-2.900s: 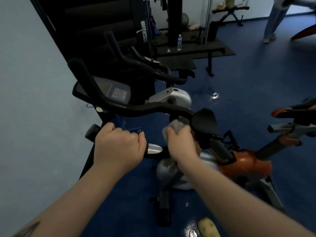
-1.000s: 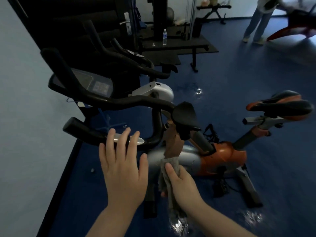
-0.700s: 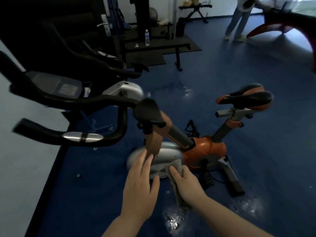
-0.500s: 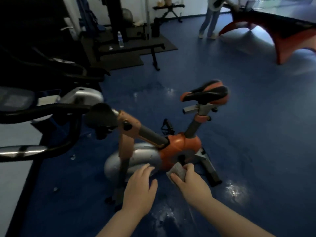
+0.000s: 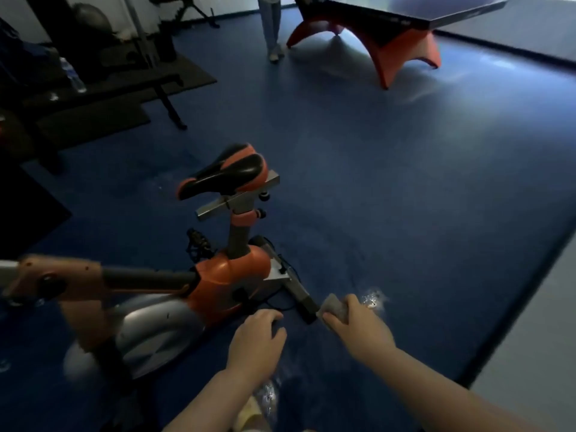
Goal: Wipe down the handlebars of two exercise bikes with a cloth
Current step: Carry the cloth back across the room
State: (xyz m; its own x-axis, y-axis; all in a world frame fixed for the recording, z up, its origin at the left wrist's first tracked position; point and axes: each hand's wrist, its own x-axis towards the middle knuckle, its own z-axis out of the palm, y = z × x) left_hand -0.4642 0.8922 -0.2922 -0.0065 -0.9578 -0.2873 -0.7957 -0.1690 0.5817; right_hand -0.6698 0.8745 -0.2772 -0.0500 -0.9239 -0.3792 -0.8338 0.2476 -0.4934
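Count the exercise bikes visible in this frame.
1: the orange exercise bike stands left of the hands; its handlebars are out of frame. A second bike may be hidden off the left edge.

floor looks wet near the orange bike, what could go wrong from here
Shiny wet patches on the blue floor lie close to the person's path, so slipping seems possible. The bike's rear stabilizer bar sticks out low beside the right hand holding the cloth; tripping on it seems possible.

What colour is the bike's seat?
The seat is black on top with orange edges, seen in the head view.
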